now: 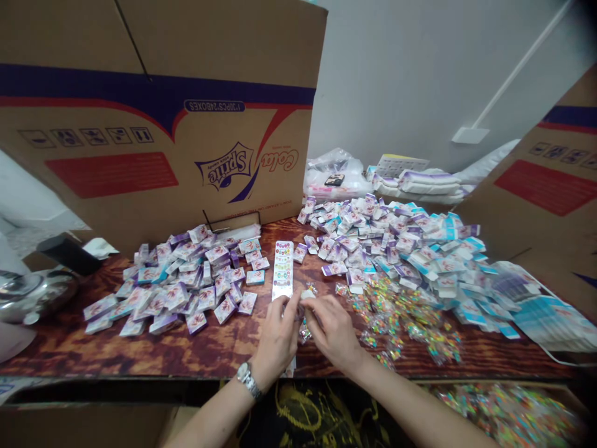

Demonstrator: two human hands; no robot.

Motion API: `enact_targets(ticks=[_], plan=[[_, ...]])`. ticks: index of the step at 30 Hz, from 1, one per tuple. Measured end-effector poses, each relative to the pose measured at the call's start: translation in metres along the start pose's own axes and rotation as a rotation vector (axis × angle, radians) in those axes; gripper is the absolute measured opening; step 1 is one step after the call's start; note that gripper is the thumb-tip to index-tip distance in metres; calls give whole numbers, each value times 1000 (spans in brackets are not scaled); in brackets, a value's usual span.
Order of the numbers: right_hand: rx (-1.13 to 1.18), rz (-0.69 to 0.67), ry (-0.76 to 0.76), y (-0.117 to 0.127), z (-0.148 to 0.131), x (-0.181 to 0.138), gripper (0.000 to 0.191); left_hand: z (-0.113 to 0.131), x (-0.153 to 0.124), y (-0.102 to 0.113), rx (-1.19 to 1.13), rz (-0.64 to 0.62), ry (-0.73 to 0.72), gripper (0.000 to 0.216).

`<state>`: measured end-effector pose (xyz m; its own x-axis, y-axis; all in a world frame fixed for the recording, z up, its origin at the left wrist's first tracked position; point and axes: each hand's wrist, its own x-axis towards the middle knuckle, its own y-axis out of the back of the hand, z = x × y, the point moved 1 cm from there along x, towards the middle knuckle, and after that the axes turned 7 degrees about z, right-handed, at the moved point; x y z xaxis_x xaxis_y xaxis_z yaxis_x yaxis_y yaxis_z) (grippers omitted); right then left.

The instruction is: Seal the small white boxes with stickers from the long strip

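My left hand and my right hand meet near the front of the table, fingers pinched together around a small white box. Only its pale end shows; my fingers hide the rest. Just beyond my left hand lies a long white sticker sheet with rows of coloured pictures, partly covered by that hand. Clear packets of colourful candy are spread to the right of my right hand. A packet or two lie close under my fingers.
Small printed boxes are heaped at left and at right. Flat unfolded cartons lie at the right edge. Large cardboard cartons stand behind left and at right. More candy packets fill a box below the table edge.
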<state>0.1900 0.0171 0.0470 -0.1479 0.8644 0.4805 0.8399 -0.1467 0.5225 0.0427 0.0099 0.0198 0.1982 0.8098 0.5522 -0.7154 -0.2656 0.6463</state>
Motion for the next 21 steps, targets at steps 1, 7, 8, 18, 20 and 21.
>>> enact_targets(ticks=[1,7,8,18,20,21], plan=[[-73,-14,88,4,-1,1,21,0,0,1,-5,-2,7,56],[-23,-106,82,18,-1,10,17,5,2,8,-107,-51,53,56],[11,-95,51,18,-1,11,17,5,3,9,-118,-51,58,54],[340,-24,-292,2,2,4,18,8,-1,10,5,13,-12,44],[407,-9,-359,0,2,5,18,9,-2,9,17,14,-2,48],[430,-1,-388,-2,3,6,18,9,-3,9,22,15,9,50]])
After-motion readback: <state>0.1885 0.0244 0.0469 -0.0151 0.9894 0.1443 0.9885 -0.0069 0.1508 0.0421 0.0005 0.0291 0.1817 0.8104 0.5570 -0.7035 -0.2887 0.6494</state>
